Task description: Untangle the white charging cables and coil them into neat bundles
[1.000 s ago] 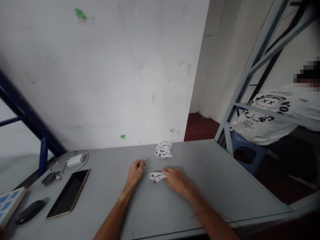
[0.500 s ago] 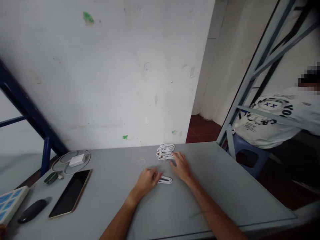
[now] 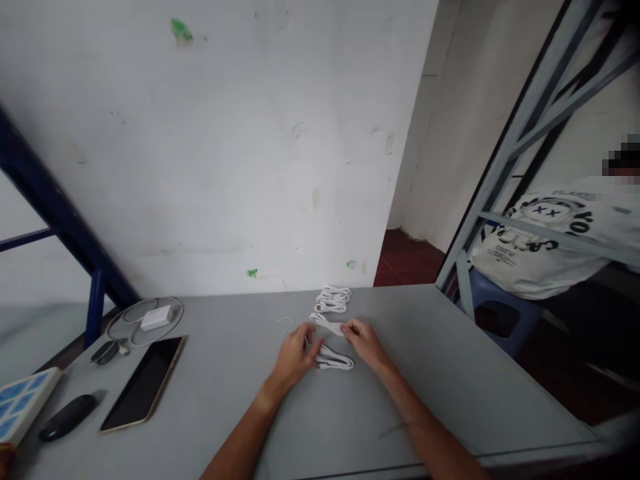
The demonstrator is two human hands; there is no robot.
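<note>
Both my hands are low on the grey table [image 3: 425, 360], close together on a white cable [image 3: 331, 359]. My left hand [image 3: 295, 357] grips the cable's near loop, and a connector shows by its fingers. My right hand [image 3: 363, 343] pinches a strand [image 3: 325, 324] that runs back towards a neat stack of coiled white cables [image 3: 333, 300]. The stack lies just beyond my fingertips, untouched. A thin white wire scrap [image 3: 285, 325] lies left of my hands.
At the table's left lie a white charger with a looped cord [image 3: 157, 319], a dark tablet [image 3: 144, 383], a black mouse [image 3: 67, 418] and a blue-and-white box [image 3: 25, 403]. A person in a white printed shirt [image 3: 543, 250] sits on a blue stool [image 3: 500, 307] behind a grey metal frame [image 3: 505, 153].
My hands have come together and taken hold of the cable. It has spread from a small bundle into longer loops reaching towards the stack. The view has drifted slightly.
</note>
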